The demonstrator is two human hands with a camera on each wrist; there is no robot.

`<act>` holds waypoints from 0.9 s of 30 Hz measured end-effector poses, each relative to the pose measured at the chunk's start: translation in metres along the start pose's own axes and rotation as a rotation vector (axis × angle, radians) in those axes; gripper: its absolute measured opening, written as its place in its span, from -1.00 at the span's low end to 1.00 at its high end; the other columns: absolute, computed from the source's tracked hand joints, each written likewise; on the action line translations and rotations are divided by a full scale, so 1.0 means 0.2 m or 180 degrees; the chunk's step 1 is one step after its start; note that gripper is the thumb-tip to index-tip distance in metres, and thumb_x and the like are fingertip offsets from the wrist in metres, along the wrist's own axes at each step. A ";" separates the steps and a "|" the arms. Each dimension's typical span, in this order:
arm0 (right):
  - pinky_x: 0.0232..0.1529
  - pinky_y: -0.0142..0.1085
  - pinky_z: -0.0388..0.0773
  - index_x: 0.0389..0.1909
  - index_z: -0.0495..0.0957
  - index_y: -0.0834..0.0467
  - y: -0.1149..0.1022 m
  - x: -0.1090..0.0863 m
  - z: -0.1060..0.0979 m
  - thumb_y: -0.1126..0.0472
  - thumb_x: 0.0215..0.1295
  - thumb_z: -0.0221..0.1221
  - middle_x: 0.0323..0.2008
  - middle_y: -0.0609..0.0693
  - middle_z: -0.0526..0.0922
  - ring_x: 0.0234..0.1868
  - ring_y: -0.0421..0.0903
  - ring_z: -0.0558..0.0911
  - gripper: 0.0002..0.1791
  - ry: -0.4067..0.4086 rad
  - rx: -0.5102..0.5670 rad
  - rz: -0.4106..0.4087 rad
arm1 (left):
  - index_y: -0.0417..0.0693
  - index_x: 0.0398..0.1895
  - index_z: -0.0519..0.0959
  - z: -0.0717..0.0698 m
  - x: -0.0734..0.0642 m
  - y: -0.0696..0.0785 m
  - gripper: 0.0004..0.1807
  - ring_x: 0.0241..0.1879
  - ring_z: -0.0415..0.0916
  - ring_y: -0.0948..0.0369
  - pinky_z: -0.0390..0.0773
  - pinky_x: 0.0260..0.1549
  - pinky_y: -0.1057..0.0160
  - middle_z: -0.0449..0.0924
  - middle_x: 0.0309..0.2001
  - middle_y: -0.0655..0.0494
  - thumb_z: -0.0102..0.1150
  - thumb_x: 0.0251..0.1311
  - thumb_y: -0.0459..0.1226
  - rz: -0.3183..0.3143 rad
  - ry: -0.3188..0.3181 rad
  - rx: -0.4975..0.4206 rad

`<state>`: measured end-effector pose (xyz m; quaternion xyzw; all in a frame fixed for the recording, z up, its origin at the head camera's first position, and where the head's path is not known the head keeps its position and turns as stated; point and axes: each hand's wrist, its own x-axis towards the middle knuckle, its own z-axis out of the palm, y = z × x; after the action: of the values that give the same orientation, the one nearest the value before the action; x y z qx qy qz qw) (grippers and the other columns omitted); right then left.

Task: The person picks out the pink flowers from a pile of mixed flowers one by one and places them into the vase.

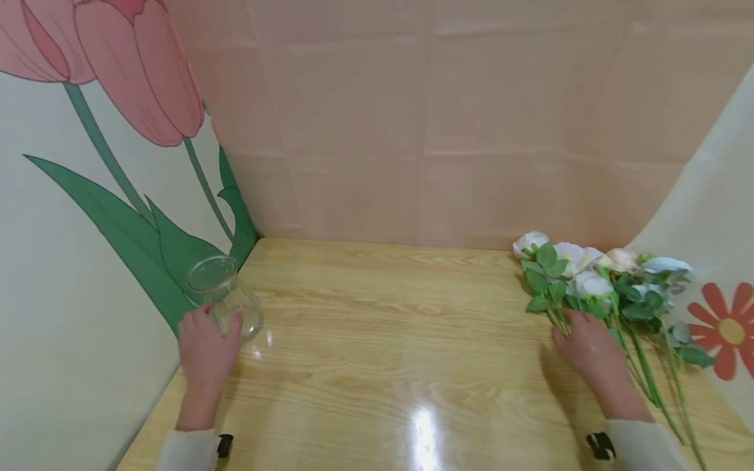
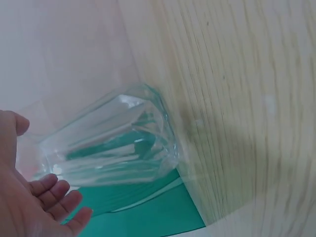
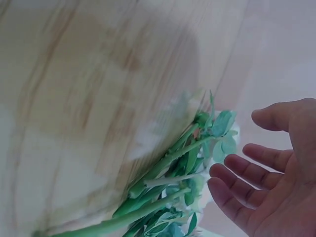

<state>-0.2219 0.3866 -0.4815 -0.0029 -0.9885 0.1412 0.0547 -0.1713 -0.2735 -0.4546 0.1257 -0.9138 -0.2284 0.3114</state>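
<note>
A clear glass vase (image 1: 250, 311) with a wide rim and rounded body stands at the table's left side. My left hand (image 1: 206, 347) is right at its near side, thumb and fingers spread apart. In the left wrist view the hand (image 2: 37, 202) is open beside the vase (image 2: 118, 143), its fingers slightly bent. On the right lies a bunch of flowers (image 1: 592, 284) in white, pale pink and pale blue, with green leaves. Over their stems my right hand (image 1: 592, 347) reaches in; in the right wrist view its fingers are spread and uncurled near the green stems (image 3: 165, 165).
The wood-grain table (image 1: 383, 340) spans between both hands. Behind it hangs a pinkish-tan backdrop (image 1: 424, 131). A tulip-printed panel (image 1: 135, 216) borders the left side, close to the vase. A white cloth with a red flower print (image 1: 730, 330) stands at the right edge.
</note>
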 end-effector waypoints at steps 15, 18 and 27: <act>-0.03 0.42 0.40 0.29 0.26 0.52 0.11 -0.01 -0.04 0.00 0.48 0.04 0.16 0.63 0.32 0.08 0.59 0.37 -0.32 -0.0240 -0.0052 0.0223 | -0.55 0.36 0.16 -0.01 0.09 -0.06 -0.02 0.23 0.17 -0.37 0.30 0.14 -0.33 0.24 0.20 -0.53 0.31 0.21 0.07 -0.0438 -0.0169 -0.0273; -0.07 0.41 0.42 0.30 0.24 0.53 0.14 -0.01 -0.07 -0.03 0.49 0.02 0.17 0.64 0.32 0.06 0.60 0.39 -0.29 -0.0331 -0.0014 0.0275 | -0.54 0.38 0.14 -0.01 0.12 -0.06 0.02 0.27 0.15 -0.36 0.26 0.22 -0.31 0.22 0.23 -0.53 0.33 0.19 0.08 -0.0483 -0.0261 -0.0368; -0.09 0.36 0.43 0.28 0.25 0.57 0.19 -0.01 -0.08 0.00 0.46 0.05 0.14 0.64 0.33 0.04 0.58 0.40 -0.29 -0.0404 0.0022 0.0299 | -0.51 0.38 0.14 0.03 0.18 -0.07 0.07 0.31 0.18 -0.33 0.26 0.28 -0.29 0.21 0.28 -0.50 0.44 0.09 0.07 -0.0528 -0.0332 -0.0642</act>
<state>-0.2187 0.4285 -0.4770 -0.0401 -0.9882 0.1469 -0.0147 -0.2025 -0.2969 -0.4473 0.1568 -0.8876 -0.3503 0.2546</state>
